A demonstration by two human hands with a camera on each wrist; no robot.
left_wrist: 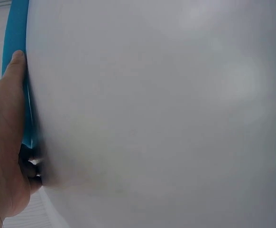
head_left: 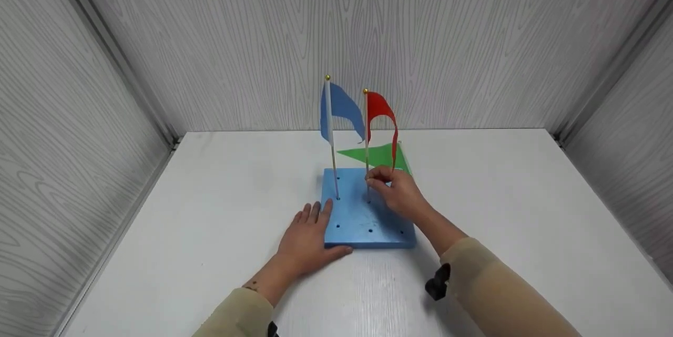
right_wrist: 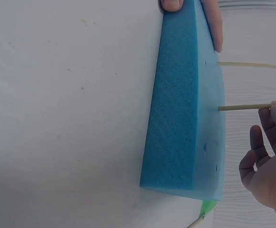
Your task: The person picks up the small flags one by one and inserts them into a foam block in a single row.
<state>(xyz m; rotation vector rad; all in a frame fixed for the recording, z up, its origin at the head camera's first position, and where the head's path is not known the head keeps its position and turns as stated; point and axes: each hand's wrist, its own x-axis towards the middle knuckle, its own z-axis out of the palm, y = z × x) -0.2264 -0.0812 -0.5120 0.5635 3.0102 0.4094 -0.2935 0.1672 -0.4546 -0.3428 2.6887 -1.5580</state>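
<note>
Red flag [head_left: 379, 106] standing at the middle of the blue block [head_left: 351, 213], its stick [head_left: 367, 156] in my right hand [head_left: 399, 194].
The stick's long axis runs upright from the block's middle hole [head_left: 369, 202]; my right hand, nearer, reaches from the block's right and pinches it low, though I cannot tell how deep it sits. My left hand [head_left: 305, 245] braces the block's left side, fingers straight, thumb along its front. Blue flag [head_left: 344, 105] stands left of the block's middle.
</note>
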